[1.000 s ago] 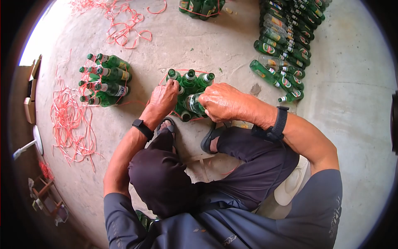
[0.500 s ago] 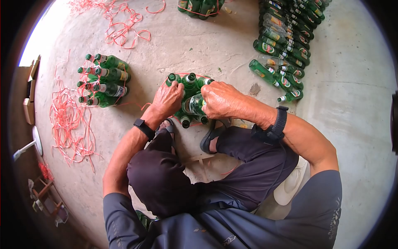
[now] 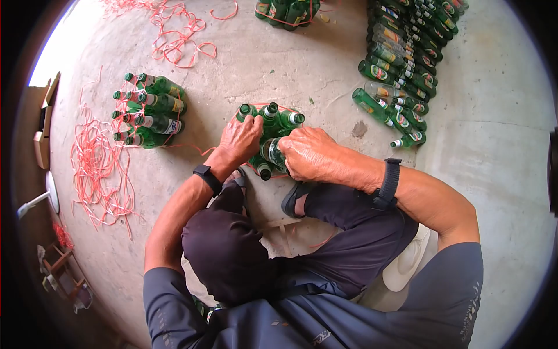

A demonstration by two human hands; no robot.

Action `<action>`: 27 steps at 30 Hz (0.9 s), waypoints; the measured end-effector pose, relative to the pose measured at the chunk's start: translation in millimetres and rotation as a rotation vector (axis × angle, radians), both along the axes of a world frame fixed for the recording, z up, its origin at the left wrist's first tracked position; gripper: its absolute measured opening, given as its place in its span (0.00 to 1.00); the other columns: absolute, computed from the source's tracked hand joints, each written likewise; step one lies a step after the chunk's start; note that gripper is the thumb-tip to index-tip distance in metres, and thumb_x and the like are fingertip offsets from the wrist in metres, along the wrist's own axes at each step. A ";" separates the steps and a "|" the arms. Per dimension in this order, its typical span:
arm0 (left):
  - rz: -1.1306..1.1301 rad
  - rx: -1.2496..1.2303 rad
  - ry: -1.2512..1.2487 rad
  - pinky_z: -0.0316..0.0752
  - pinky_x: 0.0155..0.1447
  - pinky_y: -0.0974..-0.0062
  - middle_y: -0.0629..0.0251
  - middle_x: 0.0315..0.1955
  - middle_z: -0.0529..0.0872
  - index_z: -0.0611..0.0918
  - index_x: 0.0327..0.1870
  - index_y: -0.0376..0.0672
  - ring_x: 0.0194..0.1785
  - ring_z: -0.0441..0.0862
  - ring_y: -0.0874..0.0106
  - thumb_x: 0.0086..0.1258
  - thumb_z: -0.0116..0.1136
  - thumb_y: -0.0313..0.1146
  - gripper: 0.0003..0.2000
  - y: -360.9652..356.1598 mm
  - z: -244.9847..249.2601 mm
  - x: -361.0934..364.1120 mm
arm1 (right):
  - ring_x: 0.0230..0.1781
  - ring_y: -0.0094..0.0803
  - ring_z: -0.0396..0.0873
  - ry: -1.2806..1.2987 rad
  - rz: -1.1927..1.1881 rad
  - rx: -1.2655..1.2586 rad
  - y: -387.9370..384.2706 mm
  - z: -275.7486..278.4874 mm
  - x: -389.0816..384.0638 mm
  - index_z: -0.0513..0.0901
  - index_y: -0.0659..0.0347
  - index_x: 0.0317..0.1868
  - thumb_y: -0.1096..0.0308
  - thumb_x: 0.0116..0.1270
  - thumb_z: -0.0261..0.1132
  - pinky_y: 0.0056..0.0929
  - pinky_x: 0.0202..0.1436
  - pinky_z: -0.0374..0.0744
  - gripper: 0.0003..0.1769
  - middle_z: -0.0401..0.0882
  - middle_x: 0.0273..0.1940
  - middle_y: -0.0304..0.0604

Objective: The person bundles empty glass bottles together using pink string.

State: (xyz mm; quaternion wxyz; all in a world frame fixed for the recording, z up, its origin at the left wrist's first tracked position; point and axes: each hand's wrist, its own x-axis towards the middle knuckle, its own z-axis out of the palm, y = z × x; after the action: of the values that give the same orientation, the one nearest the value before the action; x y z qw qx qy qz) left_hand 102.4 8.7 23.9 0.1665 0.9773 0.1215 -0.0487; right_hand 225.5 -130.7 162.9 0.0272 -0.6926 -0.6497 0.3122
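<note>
A cluster of green glass bottles stands upright on the floor between my feet, with pink plastic string looped around it. My left hand is closed at the cluster's left side, where a strand of string runs in from the left. On the right, my right hand is closed in a fist over the bottles, its fingertips hidden. Between the hands, a labelled bottle leans within the cluster. What the right fist holds cannot be made out.
A tied bundle of green bottles stands at left, beside a heap of loose string. Another bundle is at the top. Many bottles lie in rows at upper right. A stool-like wooden frame sits at far left.
My right hand has moved slightly right and down, uncovering more of the right-hand bottle. The left hand stays close to the cluster. The whole view has shifted a little.
</note>
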 end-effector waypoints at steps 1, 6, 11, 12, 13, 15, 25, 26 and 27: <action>0.001 0.000 -0.001 0.76 0.34 0.54 0.51 0.34 0.81 0.73 0.41 0.38 0.32 0.82 0.50 0.61 0.54 0.29 0.09 -0.7 -3.6 -1.5 | 0.31 0.58 0.81 0.015 -0.075 0.009 -2.6 -0.3 -3.1 0.81 0.69 0.26 0.67 0.53 0.62 0.49 0.35 0.80 0.10 0.80 0.26 0.62; 0.036 -0.007 -0.114 0.77 0.33 0.55 0.51 0.34 0.81 0.74 0.45 0.38 0.32 0.83 0.51 0.61 0.54 0.30 0.12 1.5 -8.5 -4.8 | 0.32 0.60 0.81 0.037 -0.297 0.003 -11.2 -13.0 -7.9 0.81 0.72 0.27 0.66 0.55 0.63 0.49 0.37 0.80 0.13 0.80 0.26 0.64; -0.041 0.026 -0.087 0.77 0.34 0.55 0.50 0.35 0.82 0.74 0.42 0.38 0.32 0.83 0.52 0.61 0.54 0.30 0.10 8.8 -6.7 -4.5 | 0.36 0.61 0.82 0.148 -0.470 -0.273 2.8 -6.0 9.4 0.81 0.75 0.27 0.70 0.51 0.60 0.49 0.42 0.80 0.12 0.80 0.31 0.69; -0.056 0.020 -0.072 0.77 0.34 0.55 0.50 0.34 0.82 0.73 0.41 0.38 0.32 0.83 0.52 0.61 0.54 0.29 0.09 9.9 -5.3 -2.9 | 0.36 0.61 0.82 0.171 -0.504 -0.274 3.2 -7.1 10.6 0.81 0.76 0.26 0.70 0.50 0.59 0.48 0.41 0.80 0.13 0.80 0.31 0.70; -0.056 0.019 -0.073 0.77 0.34 0.55 0.50 0.34 0.82 0.73 0.41 0.38 0.32 0.83 0.52 0.61 0.54 0.29 0.09 9.7 -4.3 -1.9 | 0.36 0.60 0.83 0.194 -0.538 -0.276 2.7 -7.9 11.6 0.81 0.77 0.25 0.69 0.50 0.59 0.48 0.41 0.80 0.14 0.79 0.31 0.71; -0.034 0.017 -0.001 0.77 0.34 0.55 0.49 0.33 0.82 0.73 0.38 0.38 0.32 0.83 0.51 0.62 0.53 0.29 0.07 9.2 -4.1 -1.1 | 0.35 0.60 0.82 0.179 -0.488 -0.250 1.0 -6.0 12.6 0.80 0.77 0.25 0.69 0.50 0.59 0.48 0.41 0.80 0.13 0.80 0.30 0.70; 0.007 -0.049 0.028 0.77 0.36 0.53 0.47 0.29 0.83 0.72 0.36 0.36 0.33 0.83 0.50 0.61 0.56 0.32 0.09 12.1 -4.7 5.2 | 0.31 0.60 0.81 0.093 -0.047 -0.098 -16.7 -2.2 4.7 0.79 0.73 0.26 0.71 0.52 0.59 0.50 0.38 0.80 0.11 0.79 0.26 0.65; 0.001 -0.042 0.001 0.77 0.36 0.53 0.48 0.29 0.83 0.72 0.36 0.36 0.33 0.83 0.50 0.61 0.56 0.31 0.09 12.1 -5.0 5.9 | 0.32 0.61 0.81 0.087 -0.055 -0.086 -16.2 -2.5 3.8 0.80 0.73 0.26 0.70 0.52 0.59 0.50 0.38 0.80 0.11 0.79 0.26 0.65; -0.006 -0.035 -0.026 0.77 0.35 0.54 0.48 0.29 0.83 0.72 0.36 0.36 0.32 0.83 0.50 0.62 0.56 0.31 0.09 11.9 -6.0 6.0 | 0.32 0.61 0.81 0.087 -0.055 -0.087 -15.3 -5.3 2.8 0.80 0.73 0.26 0.70 0.52 0.59 0.50 0.38 0.80 0.11 0.79 0.26 0.65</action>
State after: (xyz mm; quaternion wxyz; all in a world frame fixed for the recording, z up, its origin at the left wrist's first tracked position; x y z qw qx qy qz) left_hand 108.4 20.6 17.9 0.1850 0.9751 0.1155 -0.0389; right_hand 228.3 -146.0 157.7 0.0338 -0.6963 -0.6145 0.3694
